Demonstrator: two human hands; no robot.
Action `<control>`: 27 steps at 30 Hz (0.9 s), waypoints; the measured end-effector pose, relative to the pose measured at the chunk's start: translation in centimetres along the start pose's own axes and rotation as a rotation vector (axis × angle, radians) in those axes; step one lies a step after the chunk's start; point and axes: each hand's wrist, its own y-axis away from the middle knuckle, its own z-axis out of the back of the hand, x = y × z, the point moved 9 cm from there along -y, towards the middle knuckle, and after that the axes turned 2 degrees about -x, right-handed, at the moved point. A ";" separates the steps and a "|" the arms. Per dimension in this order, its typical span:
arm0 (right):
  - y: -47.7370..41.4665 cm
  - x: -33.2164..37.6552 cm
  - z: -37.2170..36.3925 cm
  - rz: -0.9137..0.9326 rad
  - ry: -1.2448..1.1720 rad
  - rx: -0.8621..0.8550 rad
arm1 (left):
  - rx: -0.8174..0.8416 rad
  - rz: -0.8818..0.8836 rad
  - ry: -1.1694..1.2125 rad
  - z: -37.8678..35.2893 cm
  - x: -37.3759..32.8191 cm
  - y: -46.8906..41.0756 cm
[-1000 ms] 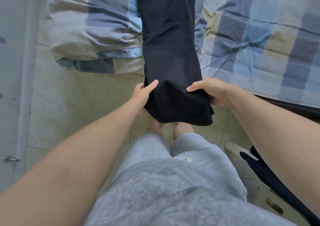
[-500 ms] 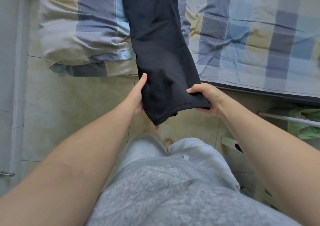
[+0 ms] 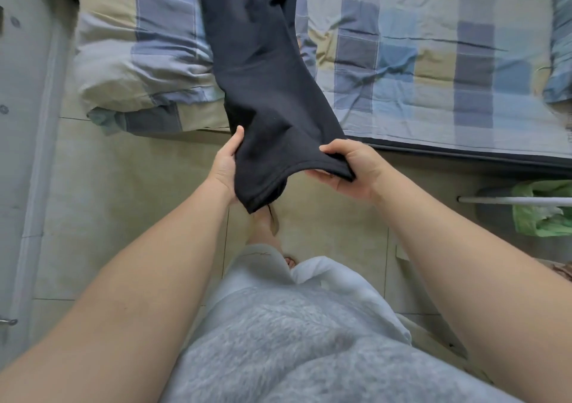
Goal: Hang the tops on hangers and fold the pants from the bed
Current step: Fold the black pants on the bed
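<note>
We have just one wide camera, worn on the person's head. It looks forward and down from close above, with the floor right below and the bed just ahead.

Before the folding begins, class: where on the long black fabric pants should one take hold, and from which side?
Probably the hem end, at its two corners, one hand coming in from each side. The long black fabric pants trail off the checked bed with that end nearest and hanging free. The left hand and right hand grip there, thumbs on top.
</note>
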 end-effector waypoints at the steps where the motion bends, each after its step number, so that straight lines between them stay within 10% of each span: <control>1: 0.7 -0.1 0.7 0.045 0.062 -0.032 | -0.014 0.039 -0.034 0.6 1.1 1.4; 11: 5.9 -7.2 7.4 0.196 0.276 -0.349 | -0.322 0.013 -0.428 5.9 6.6 12.8; 27: 9.7 -19.3 11.2 -0.110 0.362 -0.297 | -0.574 0.154 -0.553 14.7 13.9 20.6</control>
